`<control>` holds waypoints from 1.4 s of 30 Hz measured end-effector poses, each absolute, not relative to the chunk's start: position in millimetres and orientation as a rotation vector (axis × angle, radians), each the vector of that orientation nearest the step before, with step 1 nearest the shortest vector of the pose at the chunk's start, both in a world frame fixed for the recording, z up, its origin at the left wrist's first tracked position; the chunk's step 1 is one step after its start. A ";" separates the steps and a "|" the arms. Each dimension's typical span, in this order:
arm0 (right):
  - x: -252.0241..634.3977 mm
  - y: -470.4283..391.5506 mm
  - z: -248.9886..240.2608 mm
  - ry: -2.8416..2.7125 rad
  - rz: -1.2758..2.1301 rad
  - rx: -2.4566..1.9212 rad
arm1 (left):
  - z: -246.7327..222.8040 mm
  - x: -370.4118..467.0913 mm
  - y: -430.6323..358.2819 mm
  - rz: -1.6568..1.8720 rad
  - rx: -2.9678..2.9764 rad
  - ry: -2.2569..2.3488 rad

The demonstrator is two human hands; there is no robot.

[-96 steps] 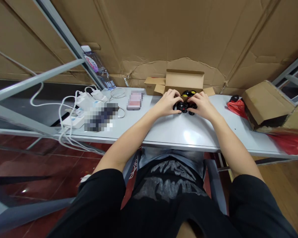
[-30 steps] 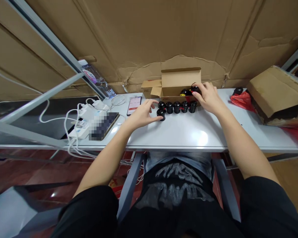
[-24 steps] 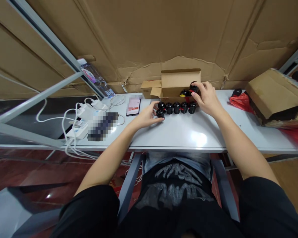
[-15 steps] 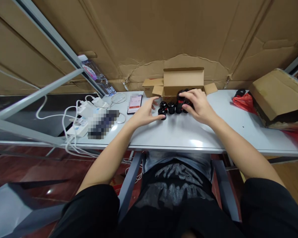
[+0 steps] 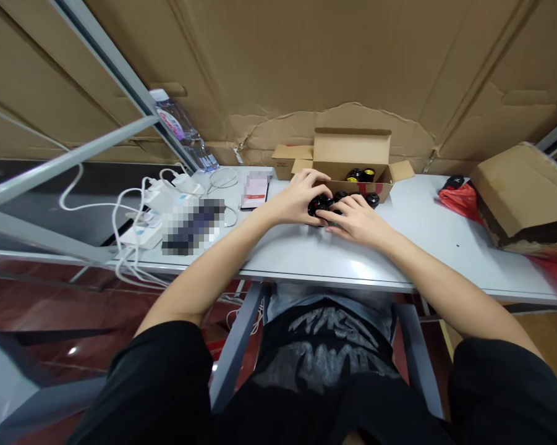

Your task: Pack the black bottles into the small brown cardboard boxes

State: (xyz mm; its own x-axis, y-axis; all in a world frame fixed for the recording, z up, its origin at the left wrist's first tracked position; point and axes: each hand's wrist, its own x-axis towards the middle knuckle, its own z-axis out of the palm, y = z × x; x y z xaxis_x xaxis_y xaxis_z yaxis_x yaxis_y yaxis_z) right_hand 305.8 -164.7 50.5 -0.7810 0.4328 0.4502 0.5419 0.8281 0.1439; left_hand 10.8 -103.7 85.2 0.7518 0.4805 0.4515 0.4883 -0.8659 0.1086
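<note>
Several small black cylindrical pieces with touches of red are bunched on the table in front of an open cardboard box. My left hand curls round the left side of the bunch, thumb near and fingers behind. From the right, my right hand presses its fingers against the same pieces, close to my left fingertips. Another black piece shows just beyond my right knuckles. Inside the box stand more black pieces with yellow rings on top. My hands partly hide the bunch.
Left on the table lie a phone, white power strips with cables, and a blurred-out dark object. A water bottle leans by the metal frame. At right are a red bag and a larger carton.
My left hand has moved right and closed round the black pieces. My right hand has come left and lower, from in front of the box to the bunch. The box's contents now show.
</note>
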 end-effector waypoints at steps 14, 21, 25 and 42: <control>387.0 -94.1 65.8 -2.076 -0.267 -1.245 | 111.3 27.5 -98.2 -0.914 -2.889 -1.116; 379.4 -83.9 58.7 -2.123 -0.194 -1.232 | 141.4 108.5 -49.0 -0.741 -2.975 -1.319; 382.2 -88.1 61.2 -2.118 -0.140 -1.256 | 130.9 134.1 -28.4 -0.773 -2.972 -1.355; 395.0 -96.3 72.0 -1.758 -0.171 -1.357 | 139.4 110.4 10.9 -0.783 -3.106 -1.673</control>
